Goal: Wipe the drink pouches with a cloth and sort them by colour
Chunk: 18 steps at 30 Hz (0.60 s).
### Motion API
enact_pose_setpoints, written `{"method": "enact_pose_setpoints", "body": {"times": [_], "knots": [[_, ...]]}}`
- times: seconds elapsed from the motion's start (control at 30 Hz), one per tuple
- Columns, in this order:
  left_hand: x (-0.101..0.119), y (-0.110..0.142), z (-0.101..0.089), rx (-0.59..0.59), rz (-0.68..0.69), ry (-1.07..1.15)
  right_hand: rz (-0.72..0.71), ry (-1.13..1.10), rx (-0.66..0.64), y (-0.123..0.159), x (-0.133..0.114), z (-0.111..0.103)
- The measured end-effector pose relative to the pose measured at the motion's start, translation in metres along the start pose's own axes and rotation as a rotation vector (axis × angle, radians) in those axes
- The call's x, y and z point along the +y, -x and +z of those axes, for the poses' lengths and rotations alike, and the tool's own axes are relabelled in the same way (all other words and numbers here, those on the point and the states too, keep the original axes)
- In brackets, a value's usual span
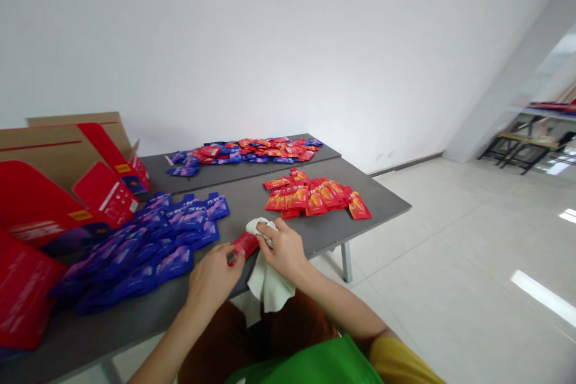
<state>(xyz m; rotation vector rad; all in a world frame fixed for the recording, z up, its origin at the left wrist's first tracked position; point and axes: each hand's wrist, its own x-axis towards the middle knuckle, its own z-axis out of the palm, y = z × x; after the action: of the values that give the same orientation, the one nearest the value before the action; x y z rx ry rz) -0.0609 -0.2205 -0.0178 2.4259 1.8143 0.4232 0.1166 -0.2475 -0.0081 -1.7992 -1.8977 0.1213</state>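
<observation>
A red pouch (246, 244) lies at the near edge of the dark table, between my two hands. My left hand (215, 276) grips its left end with thumb and fingers. A white cloth (272, 285) is bunched in my right hand (284, 250), its top pressed against the pouch's right end and its lower part hanging over the table edge. To the left spreads a pile of blue-purple pouches (153, 246). Beyond my right hand sits a heap of red pouches with orange pictures (310, 195).
Open red cardboard boxes (63, 192) stand at the left. Mixed red and blue pouches (252, 149) lie along the back of the table (373, 204), near the white wall. Past the table's right end is pale tiled floor (450, 240), with stools (524, 144) farther off.
</observation>
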Motion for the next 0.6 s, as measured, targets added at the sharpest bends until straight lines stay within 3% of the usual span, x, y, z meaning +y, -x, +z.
{"method": "enact_pose_setpoints", "body": {"times": [0.1, 0.27, 0.47, 0.6], "knots": [[0.011, 0.004, 0.009, -0.049, -0.007, -0.124, 0.021, 0.094, -0.116, -0.002, -0.003, 0.016], [0.022, 0.011, 0.015, -0.005, -0.083, -0.261, 0.037, 0.183, -0.149, 0.0, -0.007, 0.024], [0.024, -0.012, -0.002, 0.021, -0.327, -0.264, 0.035, 0.214, -0.178, -0.006, -0.013, 0.028], [0.013, -0.038, -0.024, 0.009, -0.35, -0.091, -0.016, 0.219, -0.189, -0.01, -0.022, 0.038]]}}
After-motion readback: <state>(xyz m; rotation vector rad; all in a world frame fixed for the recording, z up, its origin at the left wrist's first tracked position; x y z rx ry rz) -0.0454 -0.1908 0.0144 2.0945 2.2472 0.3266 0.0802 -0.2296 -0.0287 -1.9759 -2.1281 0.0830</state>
